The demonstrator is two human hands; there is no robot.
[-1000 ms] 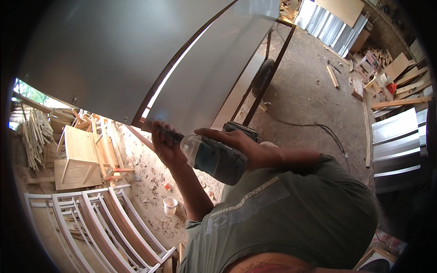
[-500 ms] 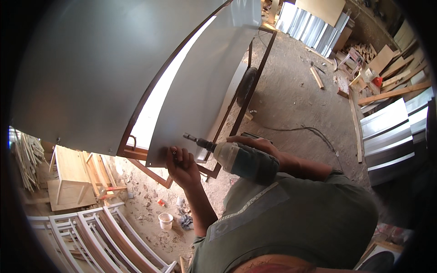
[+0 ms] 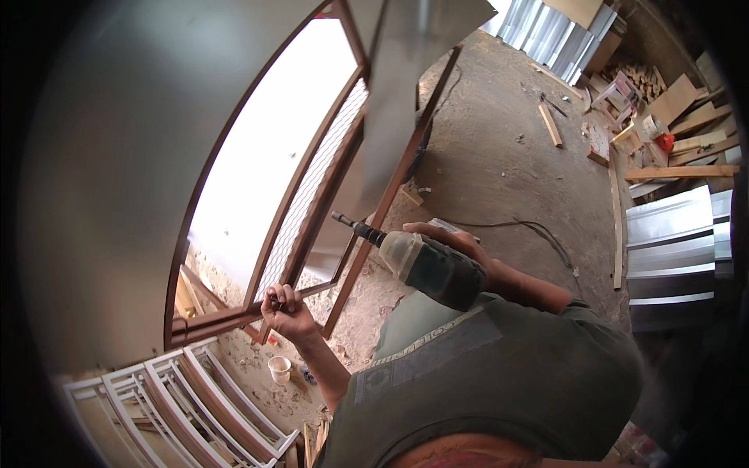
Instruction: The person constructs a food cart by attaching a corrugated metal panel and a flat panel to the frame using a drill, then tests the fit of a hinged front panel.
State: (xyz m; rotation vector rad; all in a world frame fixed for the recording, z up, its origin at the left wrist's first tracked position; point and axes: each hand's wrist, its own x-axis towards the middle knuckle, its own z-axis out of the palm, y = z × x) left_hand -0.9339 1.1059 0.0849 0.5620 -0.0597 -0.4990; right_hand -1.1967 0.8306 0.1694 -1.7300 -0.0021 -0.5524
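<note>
My right hand [image 3: 462,243] grips a cordless drill [image 3: 441,273] with a pale front housing and dark teal body. Its long socket bit [image 3: 343,219] points up and to the left, clear of any surface. My left hand [image 3: 287,314] is closed with fingers curled, beside the lower end of a brown metal frame [image 3: 234,316]. Something small and dark shows at its fingertips, too small to name. Wire mesh [image 3: 314,178] fills a narrow strip of the frame. A large grey sheet-metal panel [image 3: 101,210] stands to the left, and a narrower grey sheet [image 3: 398,86] is beyond the drill.
White slatted frames [image 3: 168,394] lie at lower left, near a white bucket [image 3: 280,369]. A cable [image 3: 538,227] crosses the dirt floor. Planks [image 3: 683,173], a pink stool [image 3: 616,95] and stacked metal sheets [image 3: 671,226] line the right side.
The narrower grey sheet has swung away from the frame's near part, uncovering the mesh. The large panel appears further down in view. My left hand and the drill have shifted slightly.
</note>
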